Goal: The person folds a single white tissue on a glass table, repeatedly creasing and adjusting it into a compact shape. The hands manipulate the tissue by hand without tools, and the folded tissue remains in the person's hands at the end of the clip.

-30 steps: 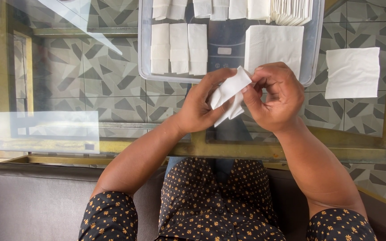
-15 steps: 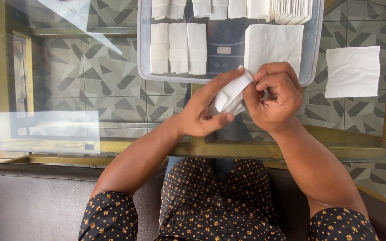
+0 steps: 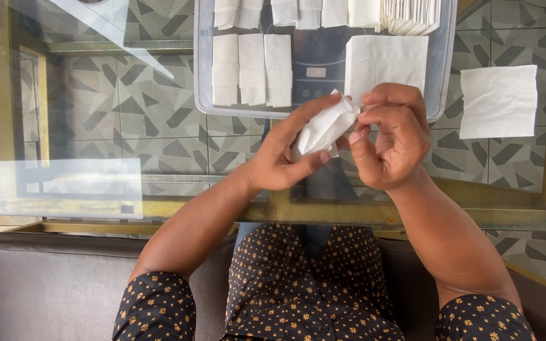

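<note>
head view, left hand (image 3: 282,158) and right hand (image 3: 390,139) both pinching a folded white napkin (image 3: 325,128), clear tray (image 3: 323,108) just beyond them

Bright daylight all over, even and soft, no hard shadows under my hands. The glass tabletop (image 3: 96,126) throws back pale glare: a milky rectangle at the left edge and a slanted white streak up top. The white napkin (image 3: 499,101) on the right is nearly washed out, little texture left in it. Focus is sharp across the middle; my sleeves at the bottom stay crisp, no motion blur
</note>
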